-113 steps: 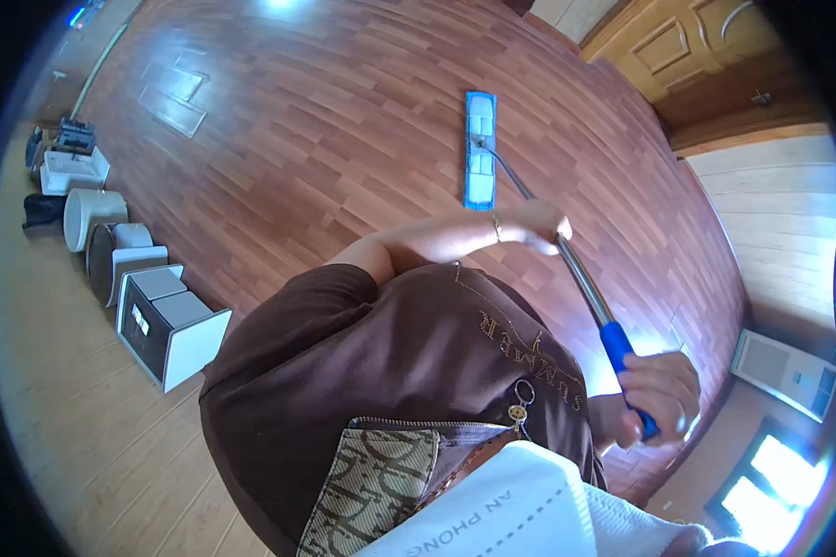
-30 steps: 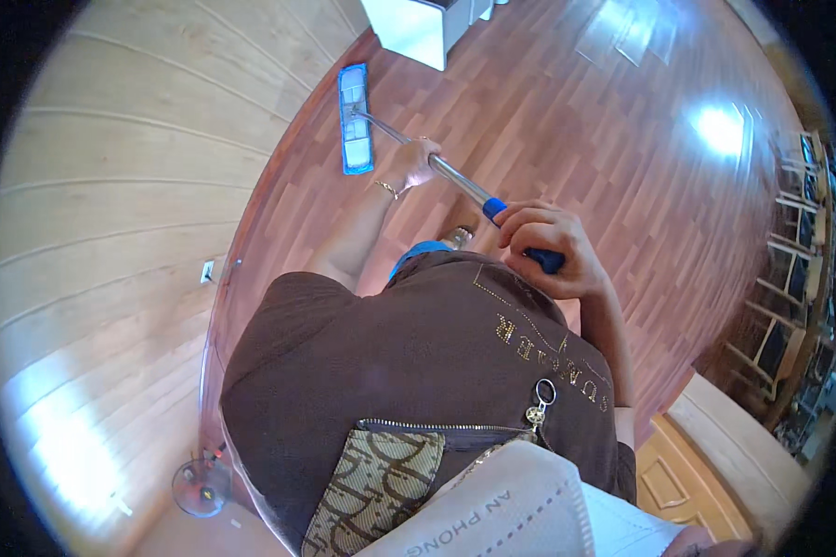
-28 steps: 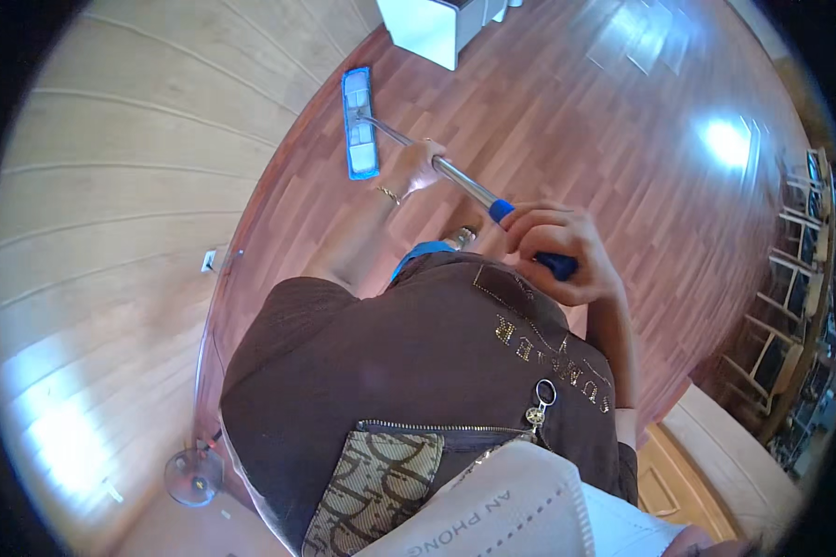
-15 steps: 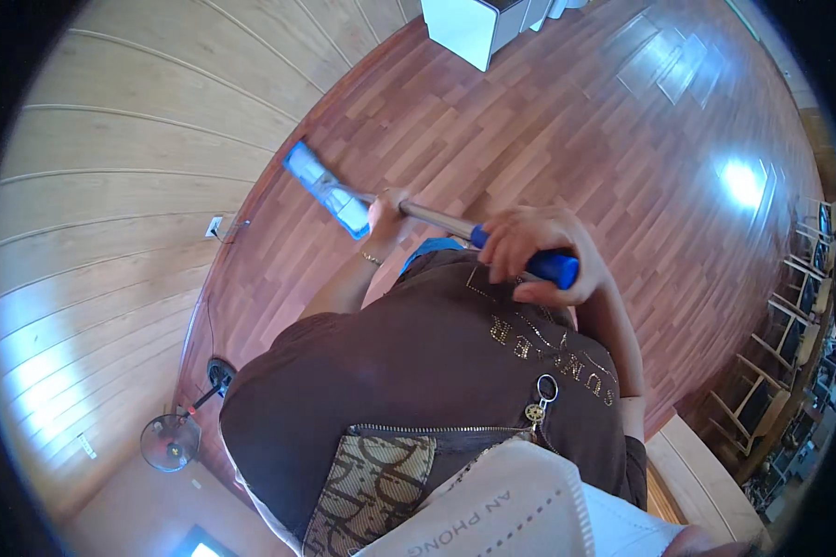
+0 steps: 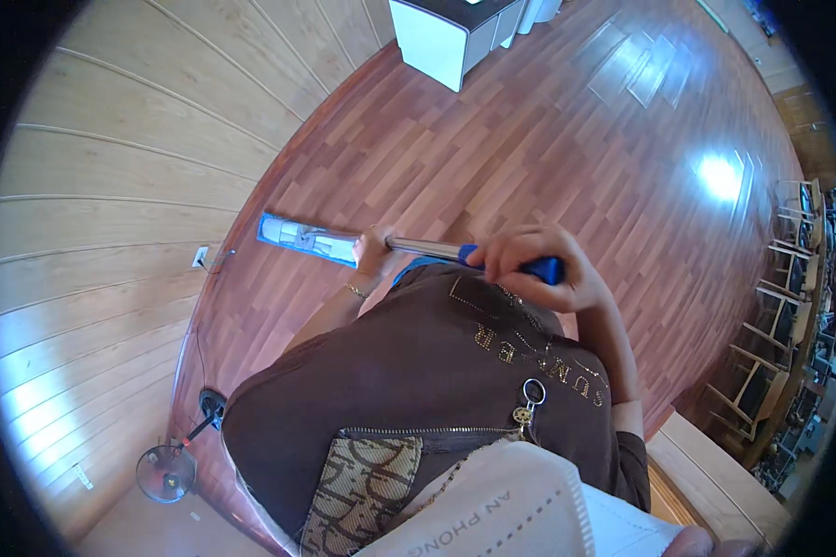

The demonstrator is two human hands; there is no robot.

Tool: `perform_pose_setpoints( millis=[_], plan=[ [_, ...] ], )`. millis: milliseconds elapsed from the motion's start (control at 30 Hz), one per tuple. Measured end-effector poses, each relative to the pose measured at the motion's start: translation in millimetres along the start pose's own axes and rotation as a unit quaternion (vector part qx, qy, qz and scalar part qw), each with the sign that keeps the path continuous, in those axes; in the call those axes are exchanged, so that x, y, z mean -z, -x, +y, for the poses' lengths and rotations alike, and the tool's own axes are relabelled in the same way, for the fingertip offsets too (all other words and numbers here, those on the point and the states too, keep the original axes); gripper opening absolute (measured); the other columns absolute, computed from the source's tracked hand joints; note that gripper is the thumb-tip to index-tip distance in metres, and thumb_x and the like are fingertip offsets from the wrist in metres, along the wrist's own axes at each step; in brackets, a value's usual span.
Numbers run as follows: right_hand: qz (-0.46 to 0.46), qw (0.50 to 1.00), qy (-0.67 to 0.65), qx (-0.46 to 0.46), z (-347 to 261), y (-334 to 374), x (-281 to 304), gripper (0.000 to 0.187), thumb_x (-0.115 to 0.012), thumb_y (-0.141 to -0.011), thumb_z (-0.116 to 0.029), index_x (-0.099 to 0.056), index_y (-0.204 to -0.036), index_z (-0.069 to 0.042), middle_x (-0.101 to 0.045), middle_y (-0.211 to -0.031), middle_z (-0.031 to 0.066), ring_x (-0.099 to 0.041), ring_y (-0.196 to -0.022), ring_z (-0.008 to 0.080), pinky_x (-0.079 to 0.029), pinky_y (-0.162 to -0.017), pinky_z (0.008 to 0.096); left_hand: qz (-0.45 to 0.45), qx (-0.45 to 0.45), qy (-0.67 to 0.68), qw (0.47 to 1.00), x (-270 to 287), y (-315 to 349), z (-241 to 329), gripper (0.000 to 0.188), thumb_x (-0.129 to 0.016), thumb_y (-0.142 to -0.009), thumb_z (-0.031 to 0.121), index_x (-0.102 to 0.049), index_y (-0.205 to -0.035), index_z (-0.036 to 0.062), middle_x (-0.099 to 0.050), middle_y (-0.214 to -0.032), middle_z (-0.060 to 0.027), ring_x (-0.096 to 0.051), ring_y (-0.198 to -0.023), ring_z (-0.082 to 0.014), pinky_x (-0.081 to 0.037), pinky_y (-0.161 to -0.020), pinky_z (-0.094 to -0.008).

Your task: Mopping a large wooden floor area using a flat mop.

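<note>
A flat mop with a metal pole (image 5: pixel 427 247) stretches across in front of my body. Its blue-edged mop head (image 5: pixel 288 232) lies on the wood floor at the left, one end by the base of the wall. My left hand (image 5: pixel 372 251), with a bracelet at the wrist, is closed around the pole close to the head. Higher up, at the blue grip (image 5: pixel 542 270), my right hand (image 5: pixel 534 263) wraps its fingers around the mop's end. Part of the mop head's inner end is hidden behind my left hand.
A wood-panelled wall (image 5: pixel 139 223) with an outlet (image 5: pixel 201 256) runs along the left. A standing fan (image 5: pixel 167 472) is at the lower left. A white counter (image 5: pixel 429 46) stands ahead. Several chairs (image 5: pixel 762 371) line the right side. Light glares off the floor (image 5: pixel 567 158).
The mop head has swung nearer to me and now lies more crosswise, its outer end by the wall. Both hands keep their hold, and the view has shifted slightly.
</note>
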State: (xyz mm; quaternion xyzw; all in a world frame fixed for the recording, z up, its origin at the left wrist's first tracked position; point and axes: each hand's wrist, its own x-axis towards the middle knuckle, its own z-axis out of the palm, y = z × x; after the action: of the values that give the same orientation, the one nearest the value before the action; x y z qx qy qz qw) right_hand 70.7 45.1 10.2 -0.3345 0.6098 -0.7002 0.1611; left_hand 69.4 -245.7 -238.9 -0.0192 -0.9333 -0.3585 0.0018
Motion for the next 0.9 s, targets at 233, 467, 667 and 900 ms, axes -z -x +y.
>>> perform_pose_setpoints(
  millis=[233, 467, 667, 900],
  plan=[
    [0.038, 0.982, 0.181, 0.046, -57.3, 20.1, -0.7, 0.007, -0.064, -0.069, -0.003, -0.061, -0.075, -0.002, -0.064, -0.079, 0.0125, -0.067, -0.085, 0.0321, -0.053, -0.076, 0.0393, -0.005, -0.168, -0.003, 0.986, -12.8, -39.4, 73.4, 0.031, -0.070, -0.074, 0.027, -0.051, -0.059, 0.0081, -0.054, -0.060, -0.0139, -0.056, -0.060, -0.0348, -0.042, -0.055, -0.0471],
    [0.053, 0.935, 0.348, 0.052, -91.0, 24.9, -26.5, 0.008, -0.063, -0.061, -0.009, -0.057, -0.064, -0.008, -0.063, -0.071, 0.0076, -0.070, -0.076, 0.0286, -0.055, -0.067, 0.0370, -0.133, -0.250, 0.053, 0.957, -21.3, -67.1, 120.8, 0.031, -0.068, -0.075, 0.025, -0.051, -0.057, 0.0074, -0.053, -0.060, -0.0160, -0.056, -0.060, -0.0349, -0.042, -0.055, -0.0449],
    [0.036, 0.906, 0.410, 0.095, -113.4, 23.7, -38.4, 0.025, -0.075, -0.067, -0.025, -0.056, -0.065, -0.009, -0.063, -0.070, 0.0055, -0.068, -0.067, 0.0247, -0.052, -0.057, 0.0345, -0.191, -0.315, 0.085, 0.926, -48.7, -74.4, 158.6, 0.031, -0.068, -0.076, 0.030, -0.056, -0.061, 0.0063, -0.056, -0.064, -0.0168, -0.058, -0.066, -0.0375, -0.043, -0.057, -0.0478],
    [-0.038, 0.909, 0.390, 0.140, -111.9, 1.0, -43.5, 0.029, -0.078, -0.070, -0.029, -0.058, -0.072, -0.008, -0.060, -0.070, 0.0056, -0.060, -0.057, 0.0234, -0.044, -0.049, 0.0353, -0.261, -0.396, 0.165, 0.865, -77.6, -83.9, 176.3, 0.027, -0.070, -0.075, 0.028, -0.059, -0.068, 0.0050, -0.059, -0.069, -0.0145, -0.060, -0.070, -0.0354, -0.045, -0.061, -0.0451]
  ],
)
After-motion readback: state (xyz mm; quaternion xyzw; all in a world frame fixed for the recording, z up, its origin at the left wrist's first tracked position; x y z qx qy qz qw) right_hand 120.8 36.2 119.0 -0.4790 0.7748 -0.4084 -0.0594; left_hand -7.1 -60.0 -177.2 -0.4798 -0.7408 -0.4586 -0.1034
